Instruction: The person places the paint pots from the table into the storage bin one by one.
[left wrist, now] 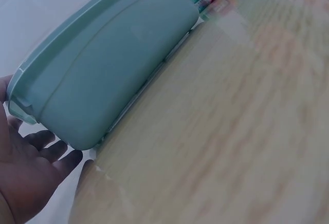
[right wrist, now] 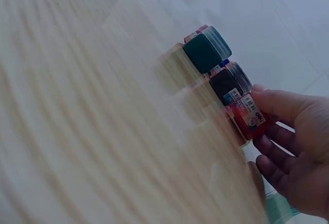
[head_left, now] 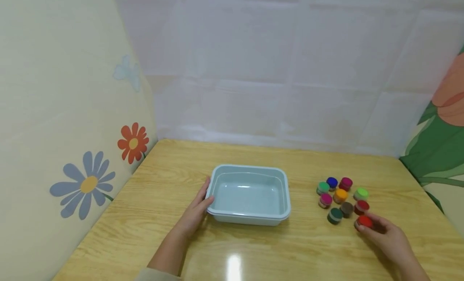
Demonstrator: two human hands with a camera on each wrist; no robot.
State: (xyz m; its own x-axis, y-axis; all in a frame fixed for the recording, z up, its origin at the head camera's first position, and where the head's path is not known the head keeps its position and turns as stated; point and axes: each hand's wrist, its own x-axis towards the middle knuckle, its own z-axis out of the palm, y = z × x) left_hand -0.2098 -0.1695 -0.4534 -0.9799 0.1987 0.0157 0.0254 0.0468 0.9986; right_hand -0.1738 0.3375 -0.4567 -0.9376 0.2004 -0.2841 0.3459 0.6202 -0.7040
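A pale blue plastic basin (head_left: 250,197) stands on the table, its inside bare. My left hand (head_left: 193,217) holds its left end, thumb at the rim and fingers along the outer wall; in the left wrist view the fingertips reach the lower edge of the basin (left wrist: 113,64). On the right, my right hand (head_left: 390,241) pinches a small red paint jar (head_left: 363,222) between thumb and fingers. The right wrist view shows the label of this red jar (right wrist: 252,115), close beside a dark jar (right wrist: 230,84) and a green one (right wrist: 208,50).
Several more paint jars cluster left of and behind my right hand, among them a dark green (head_left: 335,216), a brown (head_left: 346,209), a dark red (head_left: 361,207) and an orange one (head_left: 340,196). White cloth (head_left: 232,71) hangs behind the wooden table (head_left: 297,252); flowered cloth (head_left: 72,111) borders the left.
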